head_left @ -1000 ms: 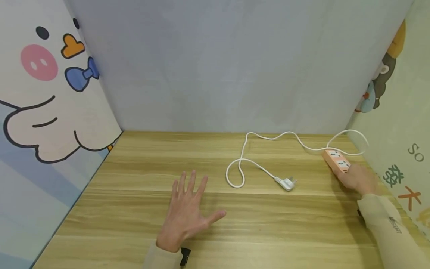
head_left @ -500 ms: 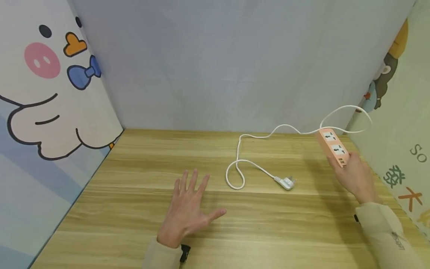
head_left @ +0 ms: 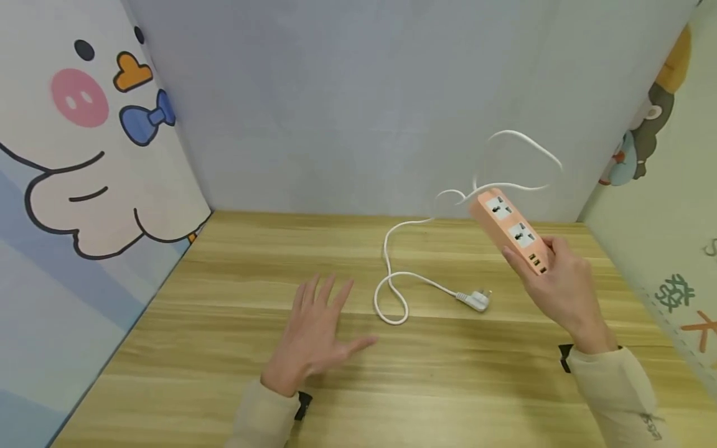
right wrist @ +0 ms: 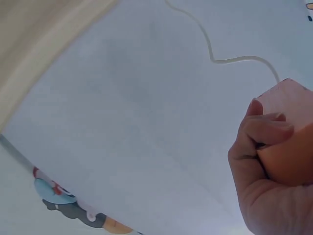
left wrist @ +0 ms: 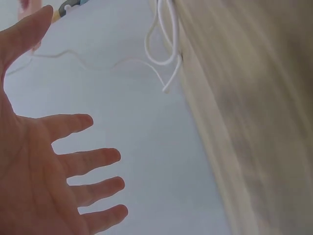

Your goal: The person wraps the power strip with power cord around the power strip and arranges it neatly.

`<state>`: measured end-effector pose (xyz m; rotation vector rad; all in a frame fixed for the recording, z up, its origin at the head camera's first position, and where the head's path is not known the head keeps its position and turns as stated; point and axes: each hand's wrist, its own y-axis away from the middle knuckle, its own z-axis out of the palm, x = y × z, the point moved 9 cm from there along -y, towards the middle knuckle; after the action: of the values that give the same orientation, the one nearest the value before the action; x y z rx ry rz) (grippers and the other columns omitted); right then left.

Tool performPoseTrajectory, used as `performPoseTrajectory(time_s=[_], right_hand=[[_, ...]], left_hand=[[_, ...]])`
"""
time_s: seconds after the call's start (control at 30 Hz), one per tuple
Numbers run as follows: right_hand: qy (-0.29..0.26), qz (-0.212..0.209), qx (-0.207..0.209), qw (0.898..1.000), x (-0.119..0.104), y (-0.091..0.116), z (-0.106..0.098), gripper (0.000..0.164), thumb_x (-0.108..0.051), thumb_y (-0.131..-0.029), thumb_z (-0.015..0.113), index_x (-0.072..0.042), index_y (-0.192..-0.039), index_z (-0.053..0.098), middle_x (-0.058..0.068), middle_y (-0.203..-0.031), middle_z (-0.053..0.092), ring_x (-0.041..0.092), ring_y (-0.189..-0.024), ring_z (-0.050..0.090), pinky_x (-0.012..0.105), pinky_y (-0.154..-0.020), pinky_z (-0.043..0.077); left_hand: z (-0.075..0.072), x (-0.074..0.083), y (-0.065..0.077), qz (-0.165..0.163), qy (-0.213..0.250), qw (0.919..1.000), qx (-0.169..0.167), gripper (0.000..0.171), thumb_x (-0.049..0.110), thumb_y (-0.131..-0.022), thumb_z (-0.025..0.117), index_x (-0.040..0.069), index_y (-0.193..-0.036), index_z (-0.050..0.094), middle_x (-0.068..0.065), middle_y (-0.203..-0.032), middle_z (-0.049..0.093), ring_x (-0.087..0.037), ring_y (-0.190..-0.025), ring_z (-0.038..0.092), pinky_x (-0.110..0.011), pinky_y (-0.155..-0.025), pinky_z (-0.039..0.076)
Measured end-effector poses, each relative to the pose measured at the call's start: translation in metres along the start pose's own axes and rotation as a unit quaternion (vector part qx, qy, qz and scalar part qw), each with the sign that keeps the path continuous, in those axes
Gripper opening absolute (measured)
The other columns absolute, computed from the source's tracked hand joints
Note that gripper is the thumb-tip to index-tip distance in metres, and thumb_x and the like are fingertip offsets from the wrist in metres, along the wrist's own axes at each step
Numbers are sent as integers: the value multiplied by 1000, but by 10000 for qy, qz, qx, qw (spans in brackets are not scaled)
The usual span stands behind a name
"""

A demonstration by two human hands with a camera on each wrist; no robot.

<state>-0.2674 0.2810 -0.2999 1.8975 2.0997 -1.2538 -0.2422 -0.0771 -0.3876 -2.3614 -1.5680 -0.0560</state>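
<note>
My right hand (head_left: 566,286) grips the near end of an orange power strip (head_left: 511,231), thumb on one side and fingers curled round the other. The strip is held up above the table, its white sockets and several USB ports facing up. From its far end a white cord (head_left: 392,274) loops in the air, then drops to the table and forms a small loop. The cord ends in a white plug (head_left: 478,300) lying on the wood. Left of the cord, my left hand (head_left: 310,336) is spread palm down with straight fingers, holding nothing; its palm (left wrist: 29,176) shows in the left wrist view.
A wooden table (head_left: 235,386) spreads beneath both hands. Behind it rises a grey back panel (head_left: 347,112). Panels with cartoon prints stand at the left (head_left: 112,186) and right (head_left: 672,224).
My right hand has lifted the power strip off the table's right side and moved it left, raising the cord's loop with it. The left hand stays nearly in place.
</note>
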Motion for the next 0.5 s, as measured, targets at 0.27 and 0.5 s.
performPoseTrajectory(time_s=[0.27,0.5], right_hand=[[-683,-611,212,9956,-54,5,-14,47,-25,-85,82,5,-114,61,17,-82,66,3,-55,50,17,-48,40],[-1199,-1492,233,9812,-100,15,-20,41,-8,-76,87,2,-108,64,7,-75,66,3,-54,49,16,-50,40]], left_hand=[[-29,11,-25,491,-61,9979,416,94,73,-88,58,11,-155,40,-21,-156,42,-43,-148,33,-58,-122,24],[-77,38,-45,1002,878,9792,1533,64,38,-102,61,0,-150,43,-20,-148,52,-35,-140,48,-48,-119,35]])
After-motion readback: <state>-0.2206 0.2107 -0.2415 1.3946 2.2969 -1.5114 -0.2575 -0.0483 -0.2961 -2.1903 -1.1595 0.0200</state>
